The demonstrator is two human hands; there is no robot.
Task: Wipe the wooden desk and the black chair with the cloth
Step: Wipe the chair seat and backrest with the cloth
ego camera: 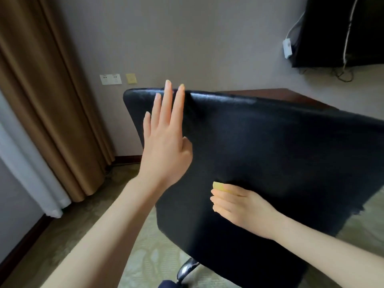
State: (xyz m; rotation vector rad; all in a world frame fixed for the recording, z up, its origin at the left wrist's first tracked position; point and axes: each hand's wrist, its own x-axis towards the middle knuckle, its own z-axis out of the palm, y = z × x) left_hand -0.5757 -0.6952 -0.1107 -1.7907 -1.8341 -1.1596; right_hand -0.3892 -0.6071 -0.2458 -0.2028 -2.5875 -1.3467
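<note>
Across mid-frame stands the black chair (270, 152), backrest facing us. Its top left edge is braced by the left hand (166, 146), grip flat, fingers straight; the right hand (239, 204) has its grip curled round a yellow cloth (218, 186) at lower centre. Overlapping strokes with the chair held steady should wipe best. Behind, the wooden worktop (291, 95) shows at upper right.

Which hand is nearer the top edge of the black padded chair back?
Left. The left hand has fingertips at the top of the black padded chair back; the right hand sits low on it, gripping a yellow cloth.
</note>
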